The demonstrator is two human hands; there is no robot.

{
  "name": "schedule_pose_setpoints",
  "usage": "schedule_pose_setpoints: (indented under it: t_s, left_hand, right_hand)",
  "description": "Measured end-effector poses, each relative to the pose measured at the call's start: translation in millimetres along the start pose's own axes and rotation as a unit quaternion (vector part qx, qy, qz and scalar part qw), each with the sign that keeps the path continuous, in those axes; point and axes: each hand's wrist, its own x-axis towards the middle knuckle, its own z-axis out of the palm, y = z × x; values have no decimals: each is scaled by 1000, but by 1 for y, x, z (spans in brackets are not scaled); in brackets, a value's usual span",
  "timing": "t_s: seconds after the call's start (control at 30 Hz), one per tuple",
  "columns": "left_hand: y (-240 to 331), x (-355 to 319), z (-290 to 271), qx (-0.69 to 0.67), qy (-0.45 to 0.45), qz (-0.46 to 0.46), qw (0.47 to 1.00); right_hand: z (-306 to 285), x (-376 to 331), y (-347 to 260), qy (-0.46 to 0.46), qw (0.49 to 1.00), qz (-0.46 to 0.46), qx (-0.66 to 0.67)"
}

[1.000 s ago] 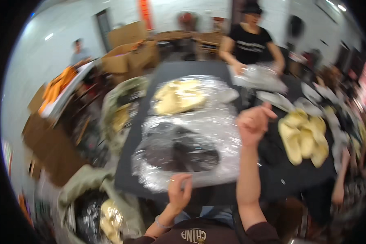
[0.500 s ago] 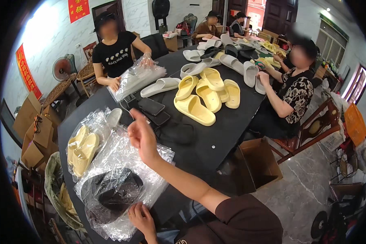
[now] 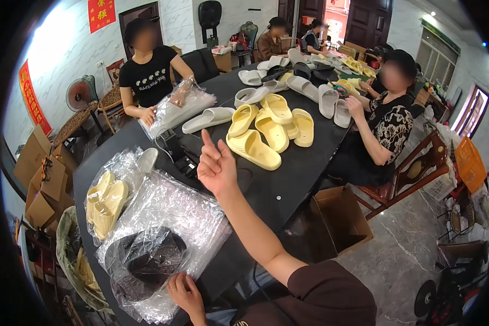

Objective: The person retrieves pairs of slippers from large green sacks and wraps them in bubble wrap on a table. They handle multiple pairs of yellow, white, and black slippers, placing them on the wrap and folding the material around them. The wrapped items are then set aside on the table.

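My right hand point(image 3: 217, 165) is raised over the table with its index finger stretched out and the other fingers loosely bent; it holds nothing. Just beyond it lies a heap of yellow slippers point(image 3: 271, 130). My left hand point(image 3: 185, 292) rests with its fingers laid out at the near edge of a stack of clear plastic bags point(image 3: 195, 217). Beside those fingers, dark slippers point(image 3: 157, 255) lie inside a clear bag on the stack. A bagged pair of yellow slippers point(image 3: 107, 204) sits farther left.
The black table point(image 3: 255, 206) carries a single grey slipper point(image 3: 207, 119) and more slippers at its far end. Across it, a person handles plastic bags point(image 3: 179, 106); another at the right holds grey slippers point(image 3: 334, 106). An open cardboard box point(image 3: 342, 220) stands below the right edge.
My right hand has moved to the right, away from the black phone-like objects and toward the yellow heap. My left hand stays at the bag edge. The whole view has shifted slightly.
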Motion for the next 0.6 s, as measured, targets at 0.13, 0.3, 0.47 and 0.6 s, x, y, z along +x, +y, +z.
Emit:
schedule_pose_setpoints:
  t_s: [0.13,0.3,0.47,0.6]
  left_hand:
    - [0,-1,-2,16,7,-3,1000]
    - [-1,-5,-4,-37,13,-32,999]
    - [-12,4,-64,-103,185,-141,967]
    - [-134,31,-120,157,189,-198,949]
  right_hand:
    - [-22,-4,19,33,993,31,-106]
    - [-71,-20,81,54,754,122,-644]
    - [-108,-37,111,-67,555,2,-829]
    - [-83,-39,110,38,496,43,-866]
